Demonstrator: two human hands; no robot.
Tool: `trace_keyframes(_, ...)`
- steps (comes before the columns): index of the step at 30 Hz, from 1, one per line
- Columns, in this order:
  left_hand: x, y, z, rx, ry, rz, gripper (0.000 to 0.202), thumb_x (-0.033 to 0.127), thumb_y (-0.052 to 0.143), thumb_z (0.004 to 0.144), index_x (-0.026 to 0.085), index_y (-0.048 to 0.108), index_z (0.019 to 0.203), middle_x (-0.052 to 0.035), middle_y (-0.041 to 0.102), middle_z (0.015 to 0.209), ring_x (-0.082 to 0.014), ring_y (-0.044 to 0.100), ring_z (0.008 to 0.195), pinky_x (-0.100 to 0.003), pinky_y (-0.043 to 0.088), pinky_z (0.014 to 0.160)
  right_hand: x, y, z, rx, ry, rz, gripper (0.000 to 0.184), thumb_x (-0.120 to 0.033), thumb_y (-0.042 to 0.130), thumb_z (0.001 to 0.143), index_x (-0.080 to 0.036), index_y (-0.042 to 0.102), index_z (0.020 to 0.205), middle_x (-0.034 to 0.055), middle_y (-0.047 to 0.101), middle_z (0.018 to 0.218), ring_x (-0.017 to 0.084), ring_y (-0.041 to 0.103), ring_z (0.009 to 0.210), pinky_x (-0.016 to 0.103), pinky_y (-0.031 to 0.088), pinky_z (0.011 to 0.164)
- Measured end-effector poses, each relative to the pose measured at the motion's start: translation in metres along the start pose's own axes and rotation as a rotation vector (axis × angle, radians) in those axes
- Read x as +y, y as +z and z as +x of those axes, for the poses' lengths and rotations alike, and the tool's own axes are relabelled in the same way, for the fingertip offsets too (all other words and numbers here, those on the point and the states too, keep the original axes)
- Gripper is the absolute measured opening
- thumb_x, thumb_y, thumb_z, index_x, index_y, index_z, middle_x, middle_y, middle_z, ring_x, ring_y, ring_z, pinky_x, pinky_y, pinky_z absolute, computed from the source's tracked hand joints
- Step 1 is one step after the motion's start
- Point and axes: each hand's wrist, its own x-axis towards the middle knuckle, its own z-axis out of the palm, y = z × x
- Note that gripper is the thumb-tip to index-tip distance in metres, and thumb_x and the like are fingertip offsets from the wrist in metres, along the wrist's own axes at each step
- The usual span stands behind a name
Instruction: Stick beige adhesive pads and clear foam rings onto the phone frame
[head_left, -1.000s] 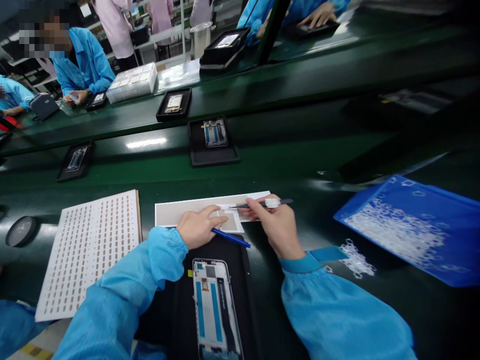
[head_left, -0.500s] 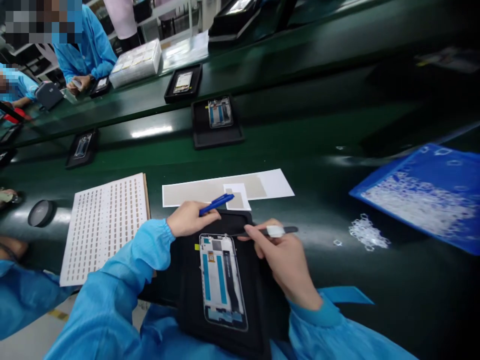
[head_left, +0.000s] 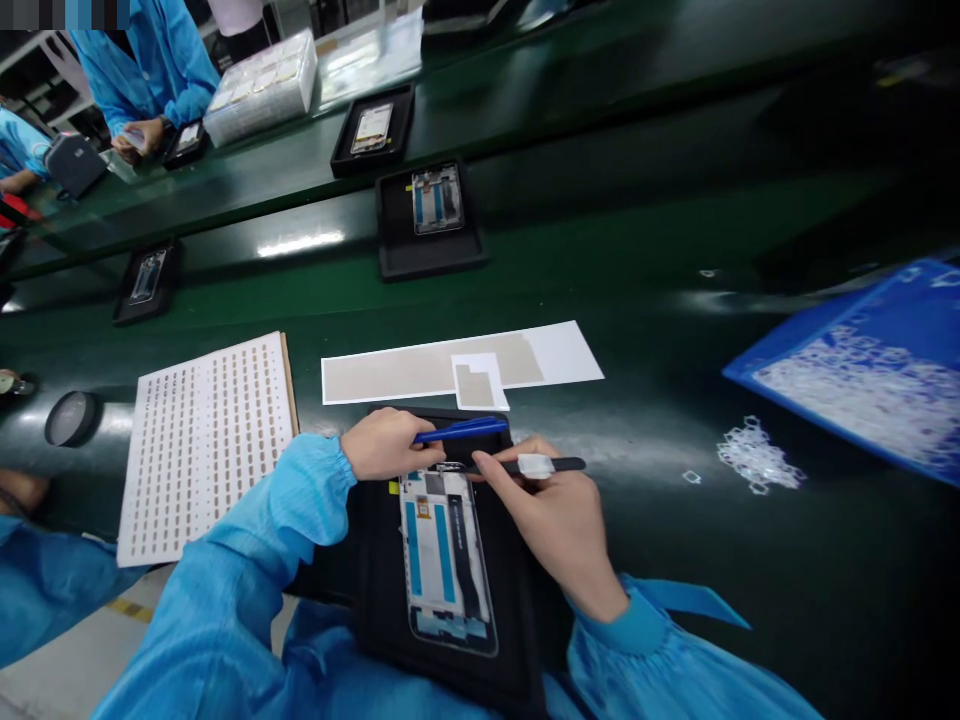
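Observation:
In the head view, a phone frame point(head_left: 433, 555) with blue strips and a black flex cable lies in a black tray point(head_left: 517, 650) close to my body. My left hand point(head_left: 379, 442) is closed around a blue pen-like tool point(head_left: 472, 429), its fingertips at the phone's top edge. From the right, my right hand point(head_left: 559, 515) grips dark tweezers point(head_left: 568, 464) wrapped with white tape. The tweezer tips meet the top edge of the phone beside my left fingers; whether they pinch a small part there is too fine to make out.
Left of the tray stands a white sheet point(head_left: 206, 455) with rows of small brown pieces. Beyond the tray lie white paper strips point(head_left: 390, 375). Clear small rings point(head_left: 757, 458) and a blue bag point(head_left: 847, 385) are at right. Trays with phones point(head_left: 431, 220) sit farther back; co-workers sit at left.
My left hand has moved down and right onto the phone's top edge, and the blue tool has swung flatter. My right hand has shifted slightly left. The view has tilted downward a little.

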Motion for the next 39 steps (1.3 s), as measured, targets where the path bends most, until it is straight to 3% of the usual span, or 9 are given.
trace_keyframes(17, 0.003, 0.006, -0.001, 0.016, -0.071, 0.048, 0.018, 0.038, 0.059, 0.083, 0.023, 0.069, 0.086, 0.0034, 0.064, 0.067, -0.0137, 0.06, 0.063, -0.023, 0.033, 0.053, -0.004, -0.001, 0.0, 0.009, -0.025, -0.052, 0.034, -0.049, 0.063, 0.084, -0.02, 0.06, 0.069, 0.0024, 0.064, 0.066, 0.019, 0.063, 0.057, 0.026, 0.042, 0.046)
trace_keyframes(25, 0.009, 0.01, -0.004, 0.037, -0.107, 0.152, 0.019, 0.038, 0.054, 0.086, 0.025, 0.067, 0.093, 0.0019, 0.071, 0.085, -0.0194, 0.067, 0.083, -0.026, 0.047, 0.069, -0.008, -0.004, 0.001, 0.034, -0.112, -0.047, 0.033, -0.046, 0.062, 0.087, -0.02, 0.061, 0.068, 0.0021, 0.062, 0.063, 0.017, 0.06, 0.056, 0.025, 0.042, 0.047)
trace_keyframes(39, 0.005, 0.009, -0.003, 0.03, -0.105, 0.098, 0.016, 0.037, 0.055, 0.083, 0.026, 0.067, 0.085, 0.0028, 0.067, 0.074, -0.0182, 0.065, 0.074, -0.024, 0.04, 0.06, -0.007, 0.0, -0.001, 0.041, -0.249, -0.205, 0.036, -0.05, 0.057, 0.089, -0.02, 0.059, 0.069, -0.0011, 0.055, 0.055, 0.013, 0.05, 0.043, 0.025, 0.036, 0.044)
